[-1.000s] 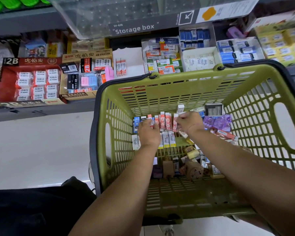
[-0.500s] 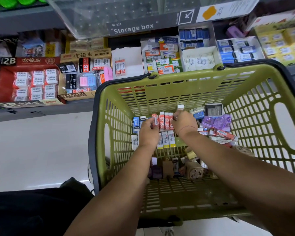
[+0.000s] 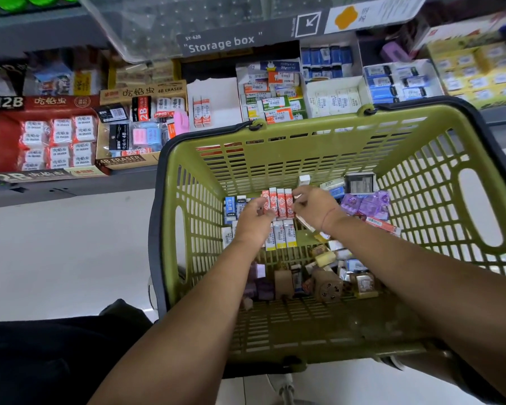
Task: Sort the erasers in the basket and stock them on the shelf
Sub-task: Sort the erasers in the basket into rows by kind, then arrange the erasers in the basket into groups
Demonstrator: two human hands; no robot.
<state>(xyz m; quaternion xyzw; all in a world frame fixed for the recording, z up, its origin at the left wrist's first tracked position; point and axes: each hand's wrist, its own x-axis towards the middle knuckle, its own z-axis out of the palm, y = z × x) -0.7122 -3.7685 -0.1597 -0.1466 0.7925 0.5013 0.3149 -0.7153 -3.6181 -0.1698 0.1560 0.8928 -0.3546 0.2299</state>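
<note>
Both my arms reach into an olive-green basket (image 3: 304, 133) holding many loose erasers. A row of several red-and-white erasers (image 3: 278, 201) stands side by side at the far end. My left hand (image 3: 253, 220) touches the row's left end with curled fingers. My right hand (image 3: 314, 207) pinches the row's right end. White erasers with yellow ends (image 3: 284, 233) lie just below the row. Blue erasers (image 3: 231, 207) sit to the left, partly behind my left hand. Purple erasers (image 3: 365, 203) lie to the right. Brown and mixed erasers (image 3: 327, 283) are heaped nearer to me.
The shelf (image 3: 70, 185) behind the basket carries open eraser boxes: a red 2B box (image 3: 41, 135), a 4B ERASER box (image 3: 140, 124), a white box with two red erasers (image 3: 201, 111), and mixed boxes (image 3: 270, 96) further right. White floor lies to the left.
Both hands have drawn together on the red-and-white erasers, lining them up into a tidy upright row. My right hand shifted slightly left against the row's end.
</note>
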